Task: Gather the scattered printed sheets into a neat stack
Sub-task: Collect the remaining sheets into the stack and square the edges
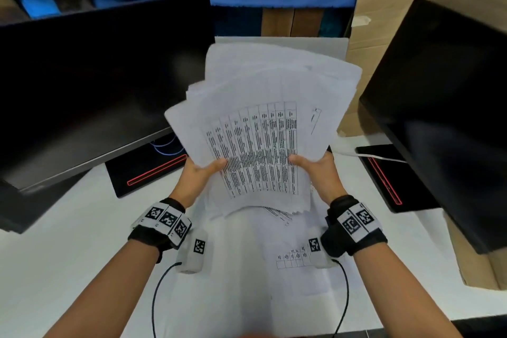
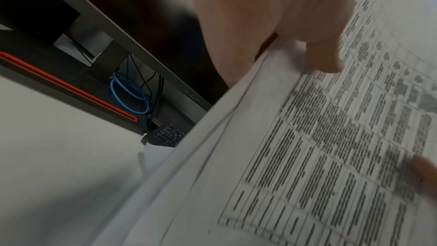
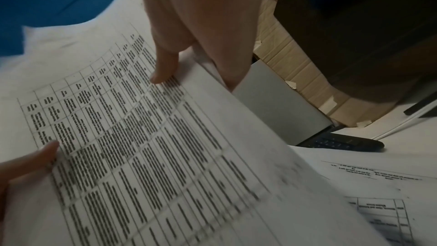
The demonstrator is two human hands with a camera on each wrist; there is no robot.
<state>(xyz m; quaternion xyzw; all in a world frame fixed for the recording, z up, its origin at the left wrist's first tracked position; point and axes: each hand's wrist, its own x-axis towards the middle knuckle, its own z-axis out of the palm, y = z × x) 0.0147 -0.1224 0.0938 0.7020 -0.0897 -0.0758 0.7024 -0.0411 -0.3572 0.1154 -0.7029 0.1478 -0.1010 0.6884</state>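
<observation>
Sheets are mostly gathered: the left hand (image 1: 200, 173) and right hand (image 1: 315, 170) each pinch a side of the fanned bundle of printed sheets (image 1: 258, 129), lifted above the white tabletop (image 1: 68, 255). Loose sheets (image 1: 290, 255) remain near its front edge; squaring is left.
</observation>
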